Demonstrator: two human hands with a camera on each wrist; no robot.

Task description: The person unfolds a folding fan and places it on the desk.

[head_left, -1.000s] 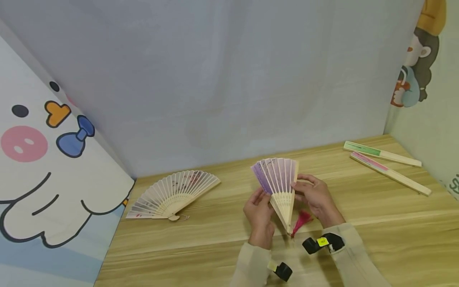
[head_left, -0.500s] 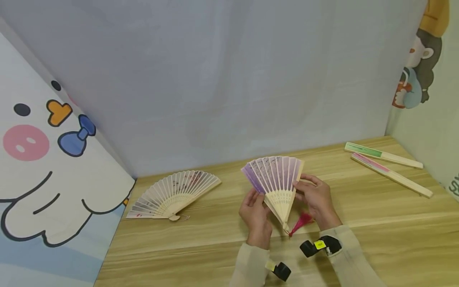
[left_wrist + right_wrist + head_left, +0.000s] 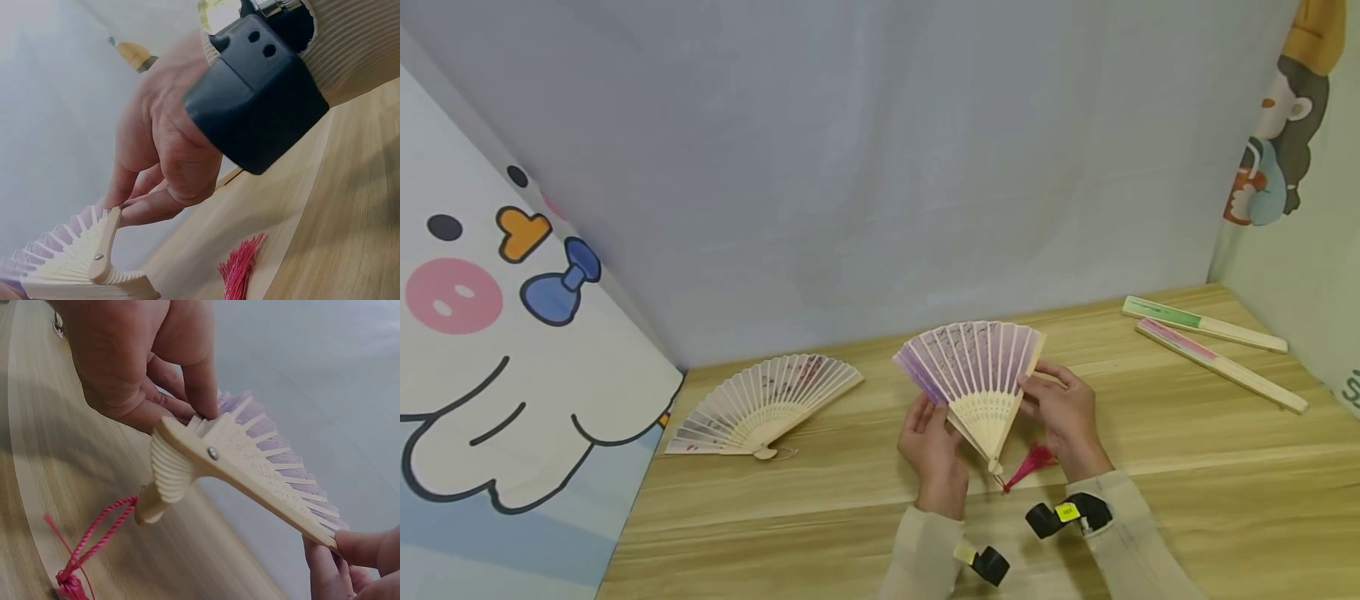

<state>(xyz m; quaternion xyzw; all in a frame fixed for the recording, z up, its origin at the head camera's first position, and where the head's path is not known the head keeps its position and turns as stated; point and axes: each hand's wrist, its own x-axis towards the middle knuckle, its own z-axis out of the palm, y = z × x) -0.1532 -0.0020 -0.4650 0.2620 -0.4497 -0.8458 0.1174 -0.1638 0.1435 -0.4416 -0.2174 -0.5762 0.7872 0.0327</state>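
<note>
A purple folding fan [image 3: 973, 367] is held partly spread above the table, its pale pierced ribs meeting at a pivot toward the person. My left hand [image 3: 931, 450] pinches its left outer rib between thumb and fingers. On the other side, my right hand [image 3: 1063, 412] pinches the right guard stick. From the pivot hangs a pink tassel [image 3: 1030, 465] on a cord; in the right wrist view the twisted cord [image 3: 103, 528] loops off the fan's end. The left wrist view shows the left thumb and fingers on the rib near the pivot screw.
A spread white fan [image 3: 767, 408] with dark and red print lies on the wooden table [image 3: 760, 517] at the left. Two folded fans, one green [image 3: 1202, 323] and one pink [image 3: 1221, 365], lie at the right. A grey cloth [image 3: 880, 167] hangs behind.
The purple fan has spread wider, its left edge moving left with my left hand and its right edge slightly right. The other fans stay where they lay.
</note>
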